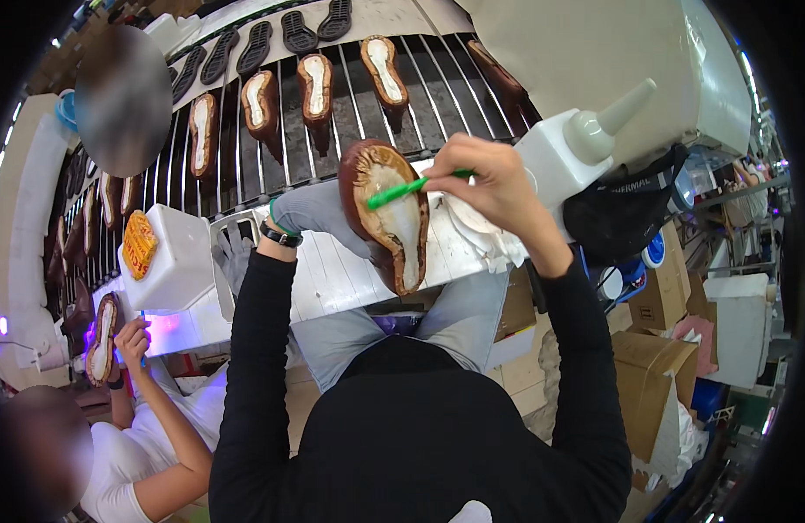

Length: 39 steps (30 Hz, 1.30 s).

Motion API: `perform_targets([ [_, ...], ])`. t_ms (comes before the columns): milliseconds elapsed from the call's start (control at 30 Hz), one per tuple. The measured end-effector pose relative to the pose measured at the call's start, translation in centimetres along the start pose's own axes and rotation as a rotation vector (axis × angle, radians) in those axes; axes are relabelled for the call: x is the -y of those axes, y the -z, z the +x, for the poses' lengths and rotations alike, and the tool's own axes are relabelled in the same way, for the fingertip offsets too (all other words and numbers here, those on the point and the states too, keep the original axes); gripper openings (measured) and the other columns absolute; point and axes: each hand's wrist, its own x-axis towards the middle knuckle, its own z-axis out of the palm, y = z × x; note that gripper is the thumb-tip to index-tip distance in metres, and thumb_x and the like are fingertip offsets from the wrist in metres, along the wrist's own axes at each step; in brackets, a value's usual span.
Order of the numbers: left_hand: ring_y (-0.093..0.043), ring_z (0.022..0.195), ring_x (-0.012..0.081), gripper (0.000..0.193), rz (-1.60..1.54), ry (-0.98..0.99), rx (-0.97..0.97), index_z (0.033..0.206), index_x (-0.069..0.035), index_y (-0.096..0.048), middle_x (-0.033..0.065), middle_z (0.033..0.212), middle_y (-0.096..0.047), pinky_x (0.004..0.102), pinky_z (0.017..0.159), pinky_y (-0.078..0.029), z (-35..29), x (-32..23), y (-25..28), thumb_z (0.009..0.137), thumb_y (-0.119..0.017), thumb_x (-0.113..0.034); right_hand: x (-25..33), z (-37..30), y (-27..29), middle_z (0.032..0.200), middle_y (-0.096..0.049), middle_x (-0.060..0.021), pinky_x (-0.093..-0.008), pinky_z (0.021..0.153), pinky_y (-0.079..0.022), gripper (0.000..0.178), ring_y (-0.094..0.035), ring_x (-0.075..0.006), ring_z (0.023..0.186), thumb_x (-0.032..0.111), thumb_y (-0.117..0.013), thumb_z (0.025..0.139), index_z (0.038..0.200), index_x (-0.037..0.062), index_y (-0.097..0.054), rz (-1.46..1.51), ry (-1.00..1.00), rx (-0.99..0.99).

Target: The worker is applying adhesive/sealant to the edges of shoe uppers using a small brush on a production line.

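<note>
My left hand (319,213), in a grey glove, grips a brown shoe upper (360,166) from its left side. The shoe's underside faces up, with a whitish middle and a brown pleated rim, and its toe points away from me. My bare right hand (485,179) pinches a slim green brush (407,189). The brush's tip rests over the pale underside near the toe; its bristles are too small to make out. Just right of that hand stands a white squeeze bottle (563,148) with a long nozzle. White crumpled cloth or paper (485,228) lies under my right wrist.
Beyond the white bench (332,279), a rack of metal bars (437,87) carries several upturned brown shoe uppers (315,91) and black soles (254,48). A white container (171,261) stands left. There a co-worker's hand (134,342) is near another shoe (103,340). Cardboard boxes (651,375) are at right.
</note>
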Motion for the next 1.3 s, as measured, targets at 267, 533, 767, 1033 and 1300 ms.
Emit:
perform_targets([
  [267,-0.053,0.119,0.0182,0.089,-0.052,-0.053,-0.325,0.136,-0.006,-0.046,0.0061,0.132,-0.056,0.0336,0.103,-0.043,-3.2,4.6,-1.1,0.058,-0.091,-0.011,-1.5,-6.8,-0.7,0.073,-0.063,-0.0075,-0.0292,0.056,-0.042,0.012,-0.058,-0.0205,0.063,0.011,-0.077,0.075,0.081,0.0042,-0.069,-0.118,-0.2,0.176],
  [533,-0.058,0.11,0.02,0.071,-0.367,-0.169,-0.787,0.13,0.001,-0.047,0.0104,0.123,-0.06,0.0339,0.097,-0.046,-3.3,9.1,-5.3,0.071,-0.082,-0.018,-5.8,-13.9,1.7,0.083,-0.069,-0.013,-0.0411,0.066,-0.05,0.015,-0.066,-0.033,0.075,0.016,-0.071,0.079,0.087,0.0033,-0.069,-0.578,-0.808,-0.272],
  [767,-0.054,0.118,0.0239,0.076,-0.863,-0.201,-0.872,0.137,0.0,-0.042,0.012,0.131,-0.054,0.0363,0.102,-0.043,-1.5,10.7,-9.1,0.09,-0.054,-0.058,-7.8,-13.9,0.2,0.082,-0.067,-0.0171,-0.0461,0.067,-0.05,0.015,-0.064,-0.0386,0.077,0.016,-0.068,0.081,0.082,0.0014,-0.066,-0.788,-0.821,-0.159],
  [1033,-0.053,0.122,0.0269,0.069,-1.429,-0.502,-0.377,0.145,-0.009,-0.035,0.0143,0.138,-0.05,0.0378,0.103,-0.043,-2.5,14.1,-11.7,0.098,-0.033,-0.059,-10.2,-16.5,1.1,0.068,-0.067,-0.0096,-0.0268,0.043,-0.038,0.021,-0.054,-0.0127,0.046,0.018,-0.064,0.088,0.09,-0.0015,-0.071,0.08,-0.988,-0.364],
  [1300,-0.059,0.114,0.0273,0.071,-1.212,-0.056,-0.739,0.139,-0.003,-0.042,0.0159,0.129,-0.056,0.0402,0.1,-0.047,-2.3,5.9,-12.2,0.093,-0.048,-0.057,-5.5,-12.2,1.0,0.079,-0.069,-0.0071,-0.0166,0.045,-0.032,0.021,-0.048,-0.0046,0.053,0.013,-0.062,0.091,0.105,-0.0023,-0.069,0.765,-0.782,-0.386],
])
